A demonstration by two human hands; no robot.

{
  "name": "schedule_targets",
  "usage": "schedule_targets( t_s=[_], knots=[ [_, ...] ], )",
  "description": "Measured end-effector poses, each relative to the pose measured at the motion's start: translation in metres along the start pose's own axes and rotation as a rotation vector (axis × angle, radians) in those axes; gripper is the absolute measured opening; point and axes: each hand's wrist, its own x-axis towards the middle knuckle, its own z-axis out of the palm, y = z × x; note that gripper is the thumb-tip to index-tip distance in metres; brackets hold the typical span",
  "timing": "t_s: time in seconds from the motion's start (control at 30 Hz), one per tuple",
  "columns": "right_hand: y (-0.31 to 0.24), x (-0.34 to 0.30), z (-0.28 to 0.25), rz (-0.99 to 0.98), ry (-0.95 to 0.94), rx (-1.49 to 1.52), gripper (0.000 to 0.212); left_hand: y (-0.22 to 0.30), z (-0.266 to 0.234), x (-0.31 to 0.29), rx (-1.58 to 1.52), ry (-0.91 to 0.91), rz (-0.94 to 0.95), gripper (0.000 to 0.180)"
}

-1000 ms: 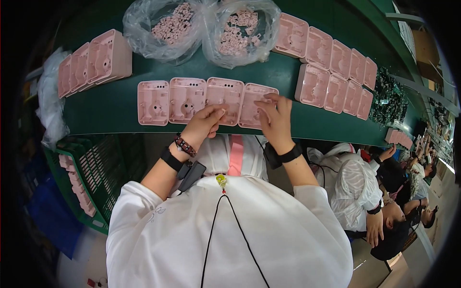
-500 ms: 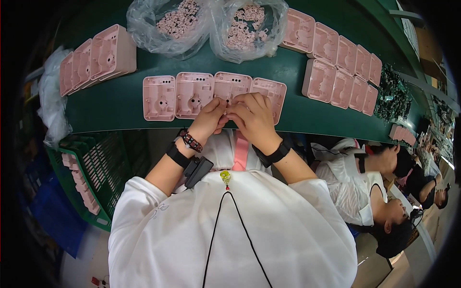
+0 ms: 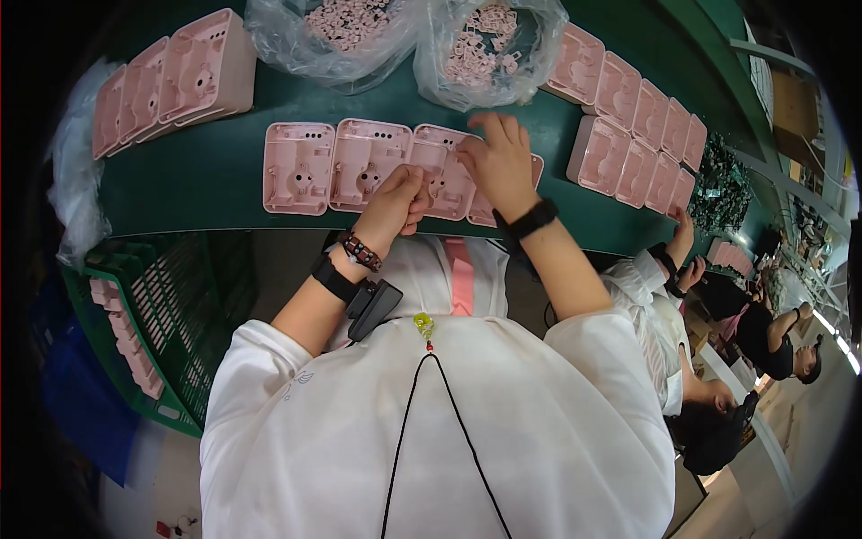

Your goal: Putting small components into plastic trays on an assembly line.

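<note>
Several open pink plastic housings (image 3: pixel 298 171) lie side by side along the table's near edge. My left hand (image 3: pixel 395 202) is closed in front of the third housing from the left (image 3: pixel 440 184); whatever lies in its fingers is hidden. Over the right side of that housing, my right hand (image 3: pixel 501 166) has its thumb and forefinger drawn together while the other fingers bend upward. Anything between those fingertips is too small to name. My right wrist and hand partly cover the rightmost housing (image 3: pixel 537 171). Beyond the row, two clear plastic bags (image 3: pixel 431 72) hold small pink plastic parts (image 3: pixel 480 54).
More pink housings stand stacked at the left (image 3: pixel 206 81) and right (image 3: pixel 600 153) of the green table (image 3: pixel 180 198). A dark heap of small parts (image 3: pixel 723 184) lies far right. A green crate (image 3: pixel 171 314) stands lower left. A co-worker's hand (image 3: pixel 684 229) reaches the table edge at right.
My hands, together before, are now apart: the right has moved up and to the right, while the left stays near the third housing. The co-worker's arms have shifted toward the table.
</note>
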Motion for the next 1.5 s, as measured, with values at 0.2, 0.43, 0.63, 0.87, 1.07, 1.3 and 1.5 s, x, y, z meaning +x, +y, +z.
schedule_targets(
  t_s=[0.2, 0.43, 0.63, 0.87, 1.07, 1.3, 1.5],
  knots=[
    [0.014, 0.018, 0.021, -0.265, -0.146, -0.202, 0.008, -0.003, -0.026, -0.008, -0.072, 0.06, 0.059, 0.023],
    [0.008, 0.015, 0.012, -0.272, -0.207, -0.224, 0.01, -0.001, -0.049, -0.017, -0.213, 0.092, 0.081, 0.022],
    [-0.028, -0.004, -0.019, 0.011, -0.152, 0.122, 0.02, 0.006, -0.053, -0.024, -0.339, 0.046, 0.053, 0.03],
    [-0.108, 0.007, -0.023, -0.058, -0.099, 0.381, 0.024, 0.018, -0.039, -0.023, -0.258, -0.057, 0.032, 0.051],
    [-0.121, 0.005, -0.014, 0.095, 0.037, 0.317, 0.021, 0.023, -0.031, -0.021, -0.235, 0.042, 0.243, 0.052],
    [-0.125, 0.012, 0.001, 0.281, 0.058, 0.373, 0.016, 0.011, -0.045, -0.015, -0.006, 0.018, 0.437, 0.054],
    [-0.118, 0.027, 0.005, 0.226, 0.028, 0.388, 0.014, 0.005, -0.062, -0.007, 0.007, 0.216, 0.56, 0.04]
  ],
)
